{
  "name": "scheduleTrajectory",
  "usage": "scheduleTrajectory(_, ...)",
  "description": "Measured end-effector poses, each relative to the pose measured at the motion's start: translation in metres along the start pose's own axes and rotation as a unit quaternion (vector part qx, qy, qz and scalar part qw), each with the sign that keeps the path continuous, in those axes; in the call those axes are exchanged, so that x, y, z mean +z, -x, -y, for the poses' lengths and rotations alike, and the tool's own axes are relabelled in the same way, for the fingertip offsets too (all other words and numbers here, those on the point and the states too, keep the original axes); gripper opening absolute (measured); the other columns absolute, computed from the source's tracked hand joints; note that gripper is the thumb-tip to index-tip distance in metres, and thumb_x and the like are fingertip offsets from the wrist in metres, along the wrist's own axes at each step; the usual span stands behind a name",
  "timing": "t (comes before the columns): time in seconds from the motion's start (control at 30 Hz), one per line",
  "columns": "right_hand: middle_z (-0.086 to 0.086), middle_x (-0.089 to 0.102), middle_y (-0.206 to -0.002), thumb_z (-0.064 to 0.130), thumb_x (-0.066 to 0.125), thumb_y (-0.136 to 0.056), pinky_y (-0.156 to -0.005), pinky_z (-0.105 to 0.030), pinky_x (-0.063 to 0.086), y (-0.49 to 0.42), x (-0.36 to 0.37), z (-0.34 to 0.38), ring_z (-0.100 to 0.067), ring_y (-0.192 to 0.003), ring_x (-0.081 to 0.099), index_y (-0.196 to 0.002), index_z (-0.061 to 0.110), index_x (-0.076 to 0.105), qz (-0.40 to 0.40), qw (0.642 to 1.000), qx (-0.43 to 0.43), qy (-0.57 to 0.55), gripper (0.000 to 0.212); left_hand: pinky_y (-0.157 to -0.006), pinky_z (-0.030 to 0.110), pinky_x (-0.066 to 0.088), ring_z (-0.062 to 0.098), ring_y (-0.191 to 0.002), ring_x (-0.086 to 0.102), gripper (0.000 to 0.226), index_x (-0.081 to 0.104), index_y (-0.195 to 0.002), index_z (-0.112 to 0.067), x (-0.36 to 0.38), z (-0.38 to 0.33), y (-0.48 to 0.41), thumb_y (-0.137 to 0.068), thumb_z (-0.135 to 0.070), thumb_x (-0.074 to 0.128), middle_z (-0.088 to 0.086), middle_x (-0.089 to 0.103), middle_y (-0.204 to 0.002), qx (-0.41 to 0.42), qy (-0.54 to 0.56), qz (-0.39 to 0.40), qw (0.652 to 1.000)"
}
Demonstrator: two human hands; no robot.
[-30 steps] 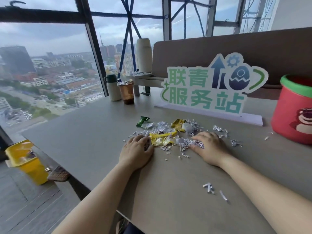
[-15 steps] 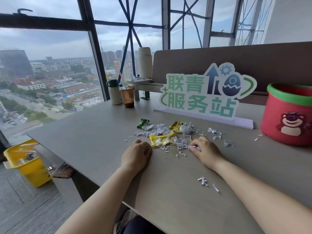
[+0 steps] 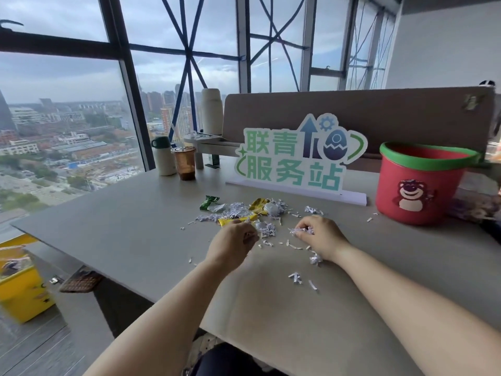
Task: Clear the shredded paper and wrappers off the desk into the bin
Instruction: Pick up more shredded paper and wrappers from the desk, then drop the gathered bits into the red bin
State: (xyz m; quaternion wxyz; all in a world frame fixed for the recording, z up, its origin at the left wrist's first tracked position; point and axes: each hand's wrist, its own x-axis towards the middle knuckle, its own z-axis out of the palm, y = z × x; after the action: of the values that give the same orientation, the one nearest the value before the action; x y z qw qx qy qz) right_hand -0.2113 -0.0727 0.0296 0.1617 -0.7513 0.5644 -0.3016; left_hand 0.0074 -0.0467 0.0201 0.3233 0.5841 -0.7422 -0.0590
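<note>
Bench (image 3: 135, 240) still littered; bin (image 3: 444, 185) at its right end, well apart from the pile. Mid-bench: shreds (image 3: 238, 210) and wrappers (image 3: 235, 221). A second ago both palms lay flat on them; now my left grip (image 3: 230, 244) is lifted, curled, contents blurred, cannot tell; my right grip (image 3: 322, 240) stays low, pinching a tuft of shreds. Gathering begun, I judge; bin next. Strays (image 3: 295, 277) nearer me.

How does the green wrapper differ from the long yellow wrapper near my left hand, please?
The green wrapper is small and crumpled; the long yellow wrapper lies stretched out. The green wrapper sits at the litter's left edge, the long yellow wrapper by the left hand, partly under shreds. Both lie on the desk.
</note>
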Motion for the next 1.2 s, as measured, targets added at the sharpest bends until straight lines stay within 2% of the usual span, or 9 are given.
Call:
scheduleTrajectory(0.2, -0.009, 0.066, -0.103, 0.018, 0.06, -0.086, -0.07, -0.022, 0.031, 0.005, -0.05, -0.012, -0.018, -0.091, 0.054, -0.093, 0.006, 0.068, -0.037, 0.999, 0.025, 0.015, 0.015, -0.071, 0.028, 0.046, 0.026, -0.088, 0.061, 0.018, 0.071, -0.099, -0.017, 0.013, -0.048, -0.034, -0.087, -0.028, 0.064, 0.005, 0.063, -0.1, 0.056, 0.012, 0.0, 0.998)
scheduleTrajectory(0.37, -0.008, 0.069, -0.102, 0.019, 0.06, -0.087, -0.068, -0.022, 0.031, 0.007, -0.089, -0.028, -0.015, -0.087, 0.053, -0.093, 0.007, 0.068, -0.069, 0.995, 0.053, 0.043, 0.016, -0.077, 0.026, 0.043, 0.026, -0.092, 0.061, 0.021, 0.07, -0.103, -0.015, 0.026, -0.091, -0.063, -0.088, -0.028, 0.062, 0.007, 0.066, -0.102, 0.109, 0.032, 0.015, 0.993)
scheduleTrajectory(0.5, -0.011, 0.07, -0.098, 0.021, 0.062, -0.085, -0.066, -0.024, 0.034, 0.008, -0.121, -0.037, -0.019, -0.086, 0.057, -0.09, 0.008, 0.07, -0.103, 0.99, 0.076, 0.049, 0.016, -0.079, 0.028, 0.046, 0.026, -0.092, 0.061, 0.021, 0.07, -0.101, -0.016, 0.036, -0.126, -0.087, -0.088, -0.029, 0.062, 0.007, 0.065, -0.103, 0.134, 0.052, 0.028, 0.989)
scheduleTrajectory(0.63, -0.008, 0.07, -0.097, 0.026, 0.063, -0.084, -0.076, -0.029, 0.043, 0.006, -0.155, -0.043, -0.022, -0.091, 0.06, -0.09, 0.011, 0.07, -0.132, 0.985, 0.092, 0.059, 0.018, -0.079, 0.025, 0.044, 0.025, -0.093, 0.061, 0.019, 0.07, -0.1, -0.013, 0.047, -0.153, -0.108, -0.087, -0.026, 0.064, 0.008, 0.067, -0.103, 0.148, 0.088, 0.045, 0.984)
scheduleTrajectory(0.73, -0.008, 0.068, -0.088, 0.023, 0.066, -0.083, -0.083, -0.04, 0.052, 0.003, -0.178, -0.052, -0.025, -0.086, 0.062, -0.086, 0.01, 0.069, -0.154, 0.981, 0.114, 0.024, 0.014, -0.073, 0.022, 0.04, 0.022, -0.09, 0.06, 0.02, 0.071, -0.099, -0.013, 0.052, -0.171, -0.121, -0.087, -0.027, 0.064, 0.008, 0.068, -0.103, 0.157, 0.096, 0.053, 0.982)
scheduleTrajectory(0.9, -0.008, 0.07, -0.094, 0.023, 0.067, -0.082, -0.077, -0.031, 0.046, -0.01, -0.212, -0.06, -0.023, -0.09, 0.062, -0.084, 0.011, 0.069, -0.184, 0.975, 0.116, 0.038, 0.012, -0.062, 0.024, 0.038, 0.019, -0.076, 0.059, 0.02, 0.071, -0.091, -0.008, 0.048, -0.205, -0.148, -0.089, -0.027, 0.062, 0.007, 0.07, -0.091, 0.171, 0.118, 0.039, 0.978)
scheduleTrajectory(1.0, -0.006, 0.065, -0.088, 0.025, 0.066, -0.083, -0.071, -0.025, 0.038, -0.019, -0.23, -0.061, -0.018, -0.085, 0.056, -0.086, 0.01, 0.07, -0.191, 0.973, 0.117, 0.05, 0.016, -0.057, 0.023, 0.038, 0.02, -0.072, 0.059, 0.019, 0.071, -0.09, -0.006, 0.044, -0.224, -0.166, -0.088, -0.023, 0.062, 0.005, 0.068, -0.082, 0.19, 0.129, 0.036, 0.973)
scheduleTrajectory(1.07, -0.005, 0.064, -0.083, 0.027, 0.067, -0.082, -0.069, -0.025, 0.037, -0.028, -0.241, -0.065, -0.018, -0.082, 0.055, -0.083, 0.012, 0.071, -0.197, 0.972, 0.118, 0.054, 0.016, -0.06, 0.021, 0.04, 0.016, -0.073, 0.059, 0.018, 0.072, -0.094, -0.01, 0.045, -0.235, -0.179, -0.088, -0.024, 0.063, 0.004, 0.07, -0.088, 0.197, 0.141, 0.036, 0.969)
scheduleTrajectory(1.2, -0.005, 0.06, -0.078, 0.027, 0.066, -0.083, -0.056, -0.02, 0.036, -0.047, -0.263, -0.074, -0.017, -0.079, 0.053, -0.084, 0.011, 0.071, -0.201, 0.97, 0.122, 0.068, 0.017, -0.064, 0.021, 0.035, 0.016, -0.078, 0.057, 0.017, 0.072, -0.094, -0.01, 0.05, -0.258, -0.209, -0.087, -0.024, 0.064, 0.005, 0.069, -0.091, 0.21, 0.148, 0.023, 0.966)
